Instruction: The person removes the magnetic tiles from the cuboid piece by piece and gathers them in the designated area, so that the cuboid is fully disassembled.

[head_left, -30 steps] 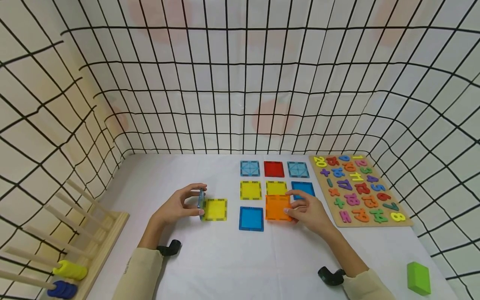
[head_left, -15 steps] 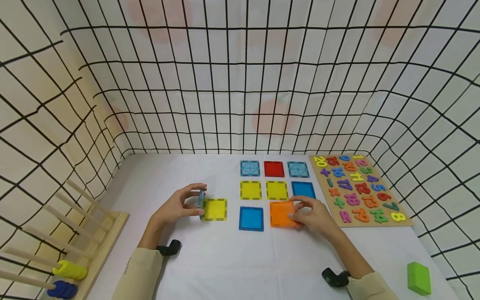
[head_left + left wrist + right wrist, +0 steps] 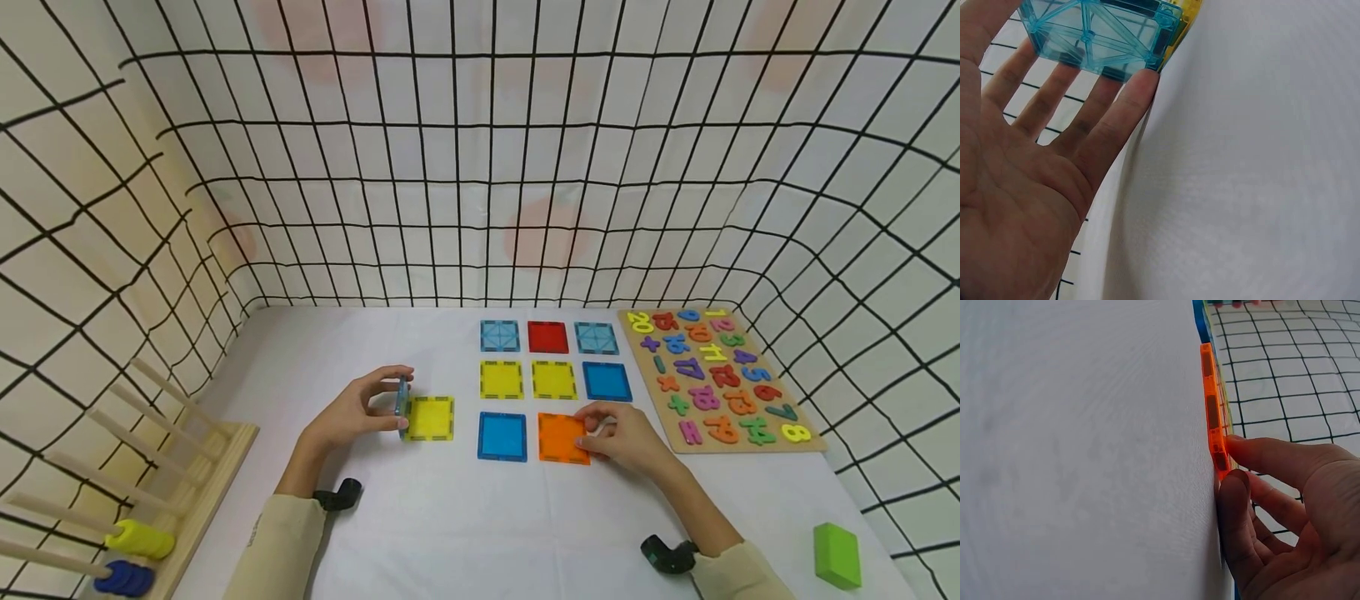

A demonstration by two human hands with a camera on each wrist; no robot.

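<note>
My left hand (image 3: 360,410) holds a clear light-blue magnetic tile (image 3: 1088,34) on edge, between the thumb and fingers. Against its right side lies a flat yellow magnetic tile (image 3: 431,418). At the near row, my right hand (image 3: 628,435) pinches the right edge of an orange magnetic tile (image 3: 561,439), which lies flat on the cloth. To its left, a small gap away, is a blue magnetic tile (image 3: 502,437). Behind these lie two more yellow tiles (image 3: 553,380) and another blue tile (image 3: 607,382). Farthest back, a red tile (image 3: 547,337) sits between two light-blue tiles (image 3: 499,337).
A wooden number puzzle board (image 3: 723,392) lies at the right. A green block (image 3: 837,556) sits at the near right. At the left stands a wooden peg rack (image 3: 217,467) with yellow and blue pieces. Black-lined white walls surround the white-covered table.
The orange tile has come down toward the near side and slightly right, from tilted over the middle yellow tile to flat beside the blue one. My left hand stays in place.
</note>
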